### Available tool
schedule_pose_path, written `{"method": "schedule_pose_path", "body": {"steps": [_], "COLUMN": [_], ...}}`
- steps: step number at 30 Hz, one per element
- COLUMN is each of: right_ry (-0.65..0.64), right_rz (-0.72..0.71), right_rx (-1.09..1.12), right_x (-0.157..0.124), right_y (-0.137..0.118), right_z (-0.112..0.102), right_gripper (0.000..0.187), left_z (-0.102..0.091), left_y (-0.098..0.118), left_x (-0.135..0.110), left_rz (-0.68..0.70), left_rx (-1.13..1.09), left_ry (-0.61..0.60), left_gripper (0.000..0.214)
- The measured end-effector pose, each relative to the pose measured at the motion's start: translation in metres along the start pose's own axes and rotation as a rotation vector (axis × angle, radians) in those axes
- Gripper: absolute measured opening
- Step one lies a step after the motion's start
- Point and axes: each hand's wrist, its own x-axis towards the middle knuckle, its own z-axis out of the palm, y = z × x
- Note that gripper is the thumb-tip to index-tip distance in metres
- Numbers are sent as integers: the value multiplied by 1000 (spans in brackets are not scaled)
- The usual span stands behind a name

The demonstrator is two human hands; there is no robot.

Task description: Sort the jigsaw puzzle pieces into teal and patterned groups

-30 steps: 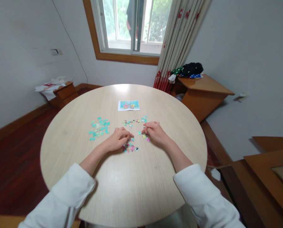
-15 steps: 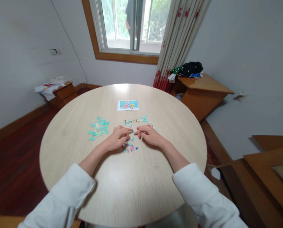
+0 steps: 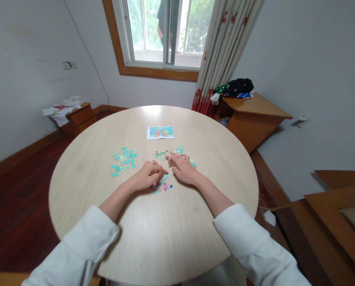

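Observation:
My left hand (image 3: 148, 174) is curled over the near heap of pink and teal jigsaw puzzle pieces (image 3: 164, 186), its fingers bent together and the forefinger reaching down at the heap's upper edge. Whatever lies under those fingertips is hidden. My right hand (image 3: 182, 168) reaches with its fingers stretched out and apart over the far row of mixed-colour puzzle pieces (image 3: 162, 153). Its fingertips rest near that row; no piece shows in them. Teal pieces (image 3: 193, 162) lie partly covered beside its knuckles.
A spread of teal puzzle pieces (image 3: 123, 161) lies to the left on the round wooden table (image 3: 159, 238). Farther back is a printed cartoon picture (image 3: 161, 132). A wooden cabinet (image 3: 255, 119) with cloths on top stands beyond the table's right edge.
My right hand has moved slightly away from me and left, toward the far row of pieces. My left hand has drawn nearer and curled more, its forefinger now lower by the near heap.

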Motion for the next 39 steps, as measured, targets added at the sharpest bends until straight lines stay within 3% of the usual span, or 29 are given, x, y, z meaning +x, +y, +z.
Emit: {"method": "schedule_pose_path", "body": {"steps": [4, 9, 13, 17, 21, 27, 39], "right_ry": [-39, -57, 47, 221, 300, 312, 268], "right_rz": [-39, -49, -3, 128, 266, 323, 265], "right_rx": [-42, 133, 196, 168, 86, 41, 105], "right_x": [3, 0, 1, 3, 3, 1, 1], "right_y": [-8, -16, -12, 3, 16, 23, 32], "right_z": [2, -4, -3, -4, -10, -19, -13], "right_gripper": [24, 22, 23, 25, 24, 25, 28], "left_z": [0, 0, 2, 2, 3, 6, -1], "left_y": [-5, -13, -16, -18, -21, -25, -22], "left_x": [3, 5, 5, 5, 5, 5, 5], "left_rz": [-34, -140, -176, -204, -228, -241, -204], "left_rx": [-32, -2, 39, 105, 131, 157, 111], "left_ry": [168, 284, 269, 206, 156, 96, 189], "left_gripper": [33, 35, 28, 20, 18, 19, 24]}}
